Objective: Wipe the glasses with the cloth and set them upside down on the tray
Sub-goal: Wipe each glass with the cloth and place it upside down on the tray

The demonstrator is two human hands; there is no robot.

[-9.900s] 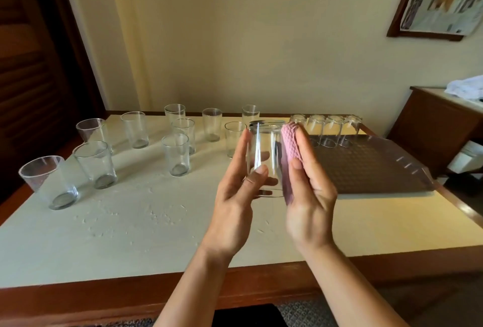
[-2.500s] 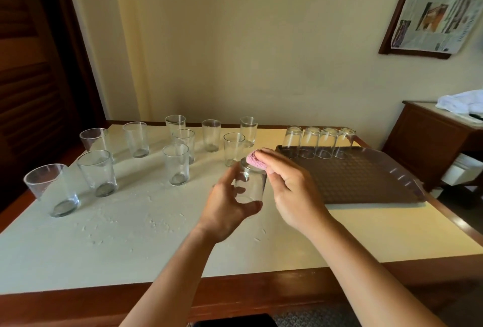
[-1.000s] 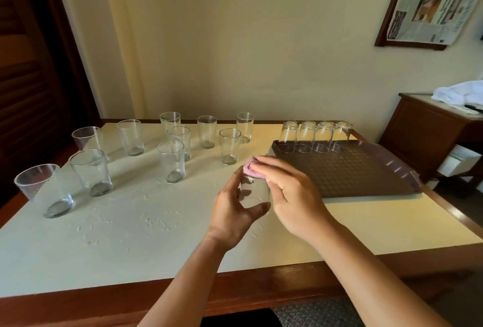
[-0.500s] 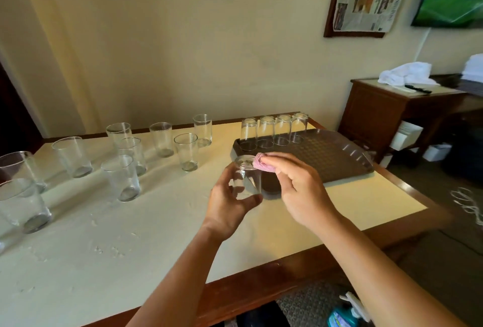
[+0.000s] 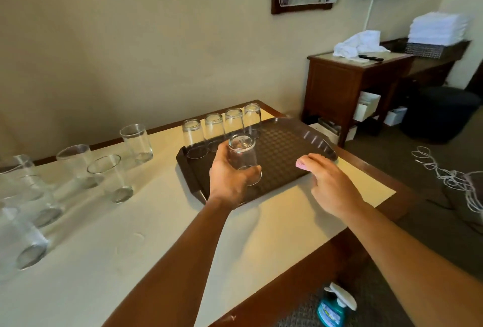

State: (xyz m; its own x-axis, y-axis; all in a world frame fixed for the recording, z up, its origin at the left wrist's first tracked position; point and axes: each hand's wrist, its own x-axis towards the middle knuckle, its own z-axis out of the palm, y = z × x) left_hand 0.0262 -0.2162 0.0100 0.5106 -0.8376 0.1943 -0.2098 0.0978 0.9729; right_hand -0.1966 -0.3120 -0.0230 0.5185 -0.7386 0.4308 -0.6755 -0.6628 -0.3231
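Right hand has come off the glass, pink cloth bunched in its fingers; my left hand grips it inverted over the tray, ready for setting down.

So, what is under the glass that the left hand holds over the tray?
Under the held glass lies the brown tray, its patterned floor showing through. The left hand hides part of it, so contact cannot be told.
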